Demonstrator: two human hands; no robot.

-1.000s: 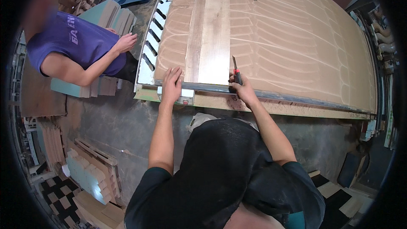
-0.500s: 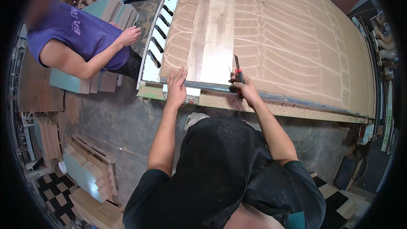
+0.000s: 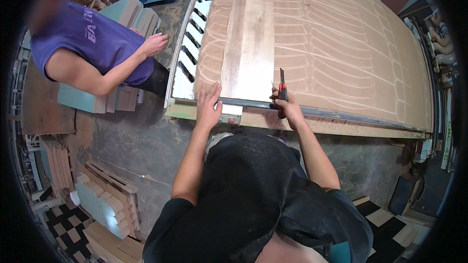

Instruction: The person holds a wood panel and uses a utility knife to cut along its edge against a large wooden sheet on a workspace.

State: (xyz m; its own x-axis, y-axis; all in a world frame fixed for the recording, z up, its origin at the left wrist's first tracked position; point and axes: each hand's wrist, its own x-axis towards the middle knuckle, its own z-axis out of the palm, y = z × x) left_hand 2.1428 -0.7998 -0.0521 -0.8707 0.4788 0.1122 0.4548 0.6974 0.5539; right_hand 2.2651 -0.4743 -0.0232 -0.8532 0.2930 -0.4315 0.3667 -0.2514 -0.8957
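Observation:
A wood-grain plank [image 3: 249,51] lies on a large brown board [image 3: 336,44] scored with curved pale lines. My left hand [image 3: 208,108] rests at the near left corner of the plank, fingers stretched out flat on the board's edge. In my right hand [image 3: 292,112] is a red and black utility knife [image 3: 282,90], its dark blade pointing away from me just right of the plank's near end. A thin pale tip shows beside the knife; what it belongs to I cannot make out.
A slotted white metal strip [image 3: 190,51] edges the table on the left. Beyond it stands a person in a purple shirt [image 3: 90,44], beside stacked pale green-topped boards [image 3: 80,96]. A small box with a red button [image 3: 230,117] hangs at the table's front edge.
The whole view has shifted slightly, putting the table a little lower and to the right. The knife blade has turned more upright and sits slightly farther from the plank. My left hand stays in place.

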